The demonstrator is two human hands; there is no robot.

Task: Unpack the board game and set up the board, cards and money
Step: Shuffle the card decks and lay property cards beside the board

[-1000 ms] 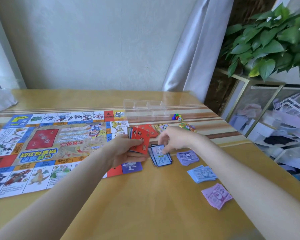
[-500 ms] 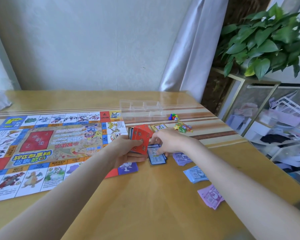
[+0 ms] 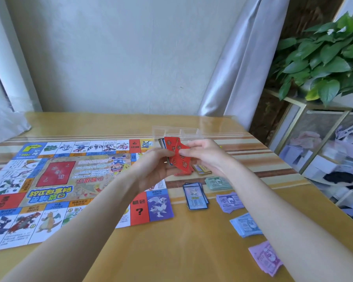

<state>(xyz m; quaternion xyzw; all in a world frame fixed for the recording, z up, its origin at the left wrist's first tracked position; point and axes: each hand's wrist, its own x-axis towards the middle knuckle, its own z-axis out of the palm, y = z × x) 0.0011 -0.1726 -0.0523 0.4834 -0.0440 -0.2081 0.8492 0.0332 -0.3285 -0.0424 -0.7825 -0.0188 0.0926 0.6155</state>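
The game board (image 3: pixel 57 188) lies unfolded on the left of the wooden table (image 3: pixel 171 251). My left hand (image 3: pixel 153 169) holds a stack of red-backed cards (image 3: pixel 178 155) above the board's right edge. My right hand (image 3: pixel 204 154) pinches the top red card of that stack. A small pile of blue-framed cards (image 3: pixel 195 196) lies on the table below my hands. To its right lie money piles: green (image 3: pixel 217 183), purple (image 3: pixel 229 202), blue (image 3: pixel 246 224) and pink (image 3: pixel 265 258). Yellow-edged cards (image 3: pixel 202 168) show under my right wrist.
A clear plastic tray (image 3: pixel 177 132) stands just beyond my hands. A crumpled plastic bag (image 3: pixel 4 123) sits at the far left edge. To the right of the table stand a glass cabinet (image 3: pixel 322 151) and a leafy plant (image 3: pixel 324 64). A curtain (image 3: pixel 243 58) hangs behind.
My right hand left the blue-framed card pile on the table and rose to the red cards in my left hand, now pinching the top one. Both hands lifted slightly.
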